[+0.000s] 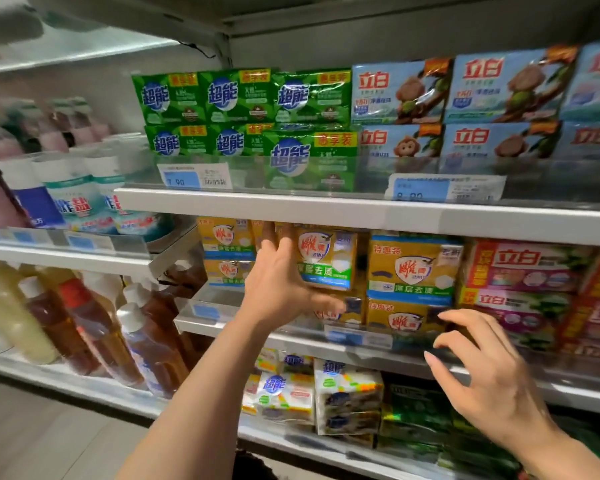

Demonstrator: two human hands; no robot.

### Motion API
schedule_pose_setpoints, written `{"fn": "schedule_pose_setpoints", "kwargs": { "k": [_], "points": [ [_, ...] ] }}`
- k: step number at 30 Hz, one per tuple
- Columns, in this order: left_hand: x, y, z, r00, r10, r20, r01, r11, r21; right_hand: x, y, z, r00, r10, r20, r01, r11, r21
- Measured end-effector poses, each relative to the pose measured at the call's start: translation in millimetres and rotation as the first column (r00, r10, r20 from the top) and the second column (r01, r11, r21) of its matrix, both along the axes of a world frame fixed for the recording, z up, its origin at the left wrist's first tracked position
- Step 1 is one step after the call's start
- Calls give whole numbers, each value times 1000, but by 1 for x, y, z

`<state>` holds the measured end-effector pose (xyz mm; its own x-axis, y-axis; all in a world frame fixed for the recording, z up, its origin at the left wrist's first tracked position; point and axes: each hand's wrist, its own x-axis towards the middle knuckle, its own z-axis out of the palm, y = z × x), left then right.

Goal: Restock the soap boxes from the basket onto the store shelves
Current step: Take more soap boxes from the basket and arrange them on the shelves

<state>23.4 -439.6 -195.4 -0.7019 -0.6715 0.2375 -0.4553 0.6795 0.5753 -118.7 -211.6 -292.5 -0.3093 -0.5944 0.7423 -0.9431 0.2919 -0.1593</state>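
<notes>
2 hands raised | left hand (278, 282) grips yellow soap box (326, 261) | right hand (482, 368) — loosely open, empty

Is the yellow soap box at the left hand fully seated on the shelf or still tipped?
Tipped. The yellow soap box leans off square with its neighbours, held in the left hand above the stacked box below.

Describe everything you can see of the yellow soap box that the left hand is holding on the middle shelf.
The yellow soap box is a glossy carton with a red-and-white shield logo, a green band of white characters and a blue strip along its bottom edge. It stands upright, slightly tilted, at the front of the middle shelf, on top of another yellow box and beside similar ones. The left hand grips its left side, fingers reaching up behind it and thumb under its lower edge. The right hand does not touch it.
</notes>
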Motion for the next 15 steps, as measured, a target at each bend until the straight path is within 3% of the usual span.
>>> {"fn": "schedule_pose_setpoints", "kwargs": {
  "k": [4,6,9,15],
  "points": [
    [10,-23,-21,973,-83,-217,77,996,-37,-2,-6,-3,1000,-2,6,2,1000,7],
    [9,-32,-29,932,-59,-357,100,990,99,-1,-9,-5,1000,4,9,-4,1000,7],
    [-1,-33,-35,832,65,-551,198,893,405,1,-11,-9,1000,8,17,-9,1000,9],
    [-2,-47,-33,711,215,-670,191,857,478,1,-11,-8,999,-10,38,10,1000,13]
  ]
}}
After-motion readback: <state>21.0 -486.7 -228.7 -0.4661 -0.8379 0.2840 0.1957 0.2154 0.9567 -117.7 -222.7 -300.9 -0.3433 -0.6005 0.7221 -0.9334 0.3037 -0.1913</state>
